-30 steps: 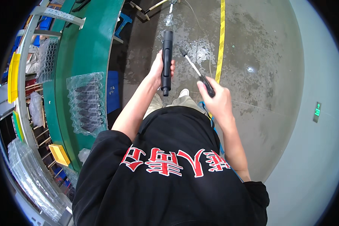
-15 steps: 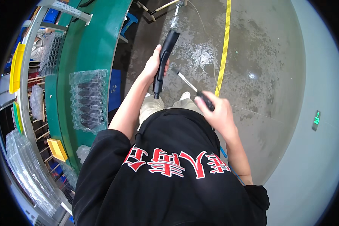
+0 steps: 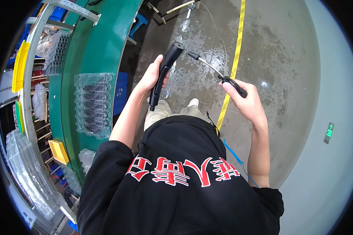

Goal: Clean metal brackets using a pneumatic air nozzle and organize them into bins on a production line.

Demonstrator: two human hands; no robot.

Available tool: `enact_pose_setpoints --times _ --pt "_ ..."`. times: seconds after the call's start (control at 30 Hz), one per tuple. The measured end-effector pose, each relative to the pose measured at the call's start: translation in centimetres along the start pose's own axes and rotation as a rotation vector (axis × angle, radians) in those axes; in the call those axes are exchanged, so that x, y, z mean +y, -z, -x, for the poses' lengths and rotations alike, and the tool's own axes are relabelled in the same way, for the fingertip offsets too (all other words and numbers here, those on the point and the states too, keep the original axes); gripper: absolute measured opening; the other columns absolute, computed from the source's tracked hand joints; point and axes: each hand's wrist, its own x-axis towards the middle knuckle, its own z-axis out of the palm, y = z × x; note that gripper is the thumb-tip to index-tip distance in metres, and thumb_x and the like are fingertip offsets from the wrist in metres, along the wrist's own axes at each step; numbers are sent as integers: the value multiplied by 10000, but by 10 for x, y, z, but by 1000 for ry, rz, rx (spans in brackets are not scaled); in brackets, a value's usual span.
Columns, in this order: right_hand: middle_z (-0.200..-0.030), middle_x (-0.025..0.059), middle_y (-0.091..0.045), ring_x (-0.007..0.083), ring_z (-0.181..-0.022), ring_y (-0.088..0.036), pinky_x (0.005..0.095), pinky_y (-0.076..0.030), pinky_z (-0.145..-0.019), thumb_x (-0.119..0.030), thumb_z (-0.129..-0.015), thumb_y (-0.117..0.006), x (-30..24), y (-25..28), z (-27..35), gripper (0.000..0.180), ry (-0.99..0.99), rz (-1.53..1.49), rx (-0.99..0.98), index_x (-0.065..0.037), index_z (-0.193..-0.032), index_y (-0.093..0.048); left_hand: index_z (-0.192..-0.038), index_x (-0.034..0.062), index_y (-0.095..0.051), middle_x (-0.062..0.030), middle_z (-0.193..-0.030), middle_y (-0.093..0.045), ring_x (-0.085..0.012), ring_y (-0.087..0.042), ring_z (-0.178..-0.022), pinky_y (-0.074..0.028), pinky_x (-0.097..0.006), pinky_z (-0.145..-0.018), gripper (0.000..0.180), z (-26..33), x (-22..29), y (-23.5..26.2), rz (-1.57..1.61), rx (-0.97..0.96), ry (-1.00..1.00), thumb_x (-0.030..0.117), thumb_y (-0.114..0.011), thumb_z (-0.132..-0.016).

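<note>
My left hand [image 3: 148, 77] is closed around a long black tubular plastic part [image 3: 165, 69]. The part is tilted, with its wide round end up and away from me and its narrow stub toward my body. In my right hand [image 3: 248, 101] is an air blow gun [image 3: 211, 67] with a black grip, a thin bent metal tube and a black cone tip. That tip points at the wide end of the plastic part, a small gap apart. My right fingers are wrapped around the grip and partly hidden.
A green workbench [image 3: 100, 43] runs along my left, bearing a stack of clear plastic trays [image 3: 93, 103]. Beyond it stands a metal rack [image 3: 29, 98] with yellow bins [image 3: 59, 152]. A thin blue hose [image 3: 233, 152] hangs by my right side. Yellow tape [image 3: 236, 55] marks the wet-looking floor.
The blow gun has swung up and to the right, its tip now facing the wide end of the plastic part. My left hand and the part have shifted slightly left and toward me.
</note>
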Motion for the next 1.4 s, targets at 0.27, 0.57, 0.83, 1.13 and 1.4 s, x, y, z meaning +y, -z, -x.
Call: enact_pose_setpoints --times 0.27,0.57,0.83,1.13,1.4 --pt "-577 -47 -449 59 -528 -373 204 -272 -484 -275 -922 -625 -1 15 -22 301 -11 55 -101 7 -935 -729 -677 55 -572 -45 -545 -541 -134 -481 -443 -413 -275 -492 664 3 -17 12 -251 16 0 523 -237 -1008" --pt "-648 -15 -550 97 -608 -452 249 -369 -549 -302 -906 -646 22 -31 -59 324 -33 142 -174 19 -938 -673 -747 51 -594 -50 -576 -539 -137 -493 -465 -433 -273 -459 613 1 -25 39 238 163 20 566 -356 -980" --pt "-631 -8 -531 103 -592 -428 261 -368 -543 -319 -915 -634 41 -115 -94 324 -169 71 -237 3 -898 -663 -1042 11 -489 -126 -749 -611 -176 -611 -561 -494 -251 -488 336 -15 -38 167 746 477 -192 90 -720 -811" --pt "-637 47 -562 165 -600 -486 300 -438 -598 -346 -906 -635 26 -160 -161 372 -381 292 -52 24 -881 -661 -1160 -44 -433 -184 -918 -626 -191 -619 -603 -521 -282 -536 470 -114 -18 414 435 1037 -241 88 -691 -790" --pt "-674 97 -622 185 -596 -519 309 -456 -600 -304 -915 -630 -48 -191 -178 334 -340 466 125 23 -963 -680 -1280 -6 -470 -202 -1131 -635 -340 -654 -960 -513 -403 -856 624 -237 18 562 18 1351 -170 257 -717 -771"
